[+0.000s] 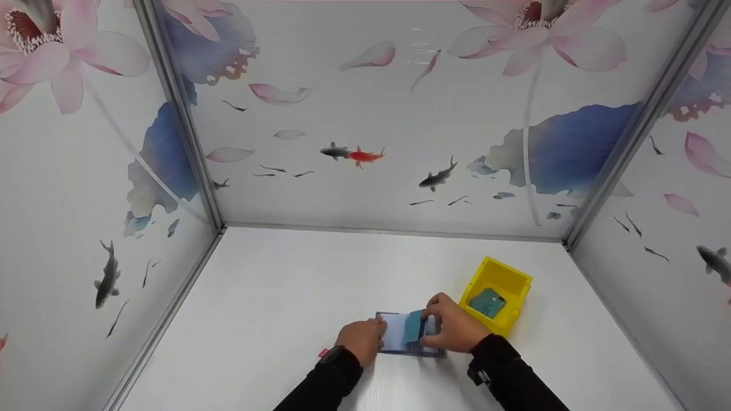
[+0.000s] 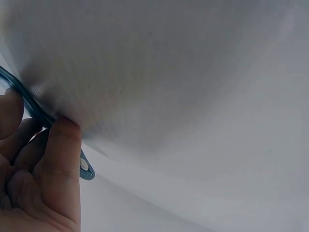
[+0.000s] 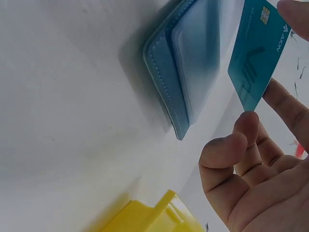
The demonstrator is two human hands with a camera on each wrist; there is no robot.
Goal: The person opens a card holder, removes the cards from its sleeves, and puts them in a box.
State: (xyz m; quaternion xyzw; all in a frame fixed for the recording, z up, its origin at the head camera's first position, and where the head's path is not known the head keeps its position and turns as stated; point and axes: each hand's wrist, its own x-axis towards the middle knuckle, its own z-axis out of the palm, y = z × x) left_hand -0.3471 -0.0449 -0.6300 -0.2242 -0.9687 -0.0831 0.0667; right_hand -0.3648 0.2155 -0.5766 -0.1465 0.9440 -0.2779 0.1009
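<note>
An open blue card holder (image 3: 166, 82) with stitched edges and clear plastic sleeves lies on the table in the right wrist view. My left hand (image 1: 362, 341) grips its left edge between thumb and fingers. In the left wrist view a tab with a white snap button (image 2: 84, 165) sticks out beyond the fingers of that hand (image 2: 46, 174). A teal plastic card (image 3: 258, 53) with a gold chip and "VIP" lettering is pinched by its edges in my right hand (image 3: 263, 169). Seen from the head, the card (image 1: 413, 327) overlaps the right part of the holder's sleeves.
A yellow bin (image 1: 508, 275) stands just beyond my right hand, with teal cards (image 1: 487, 302) lying inside. White panels printed with flowers and fish enclose the white table (image 1: 285, 297) at the back and both sides.
</note>
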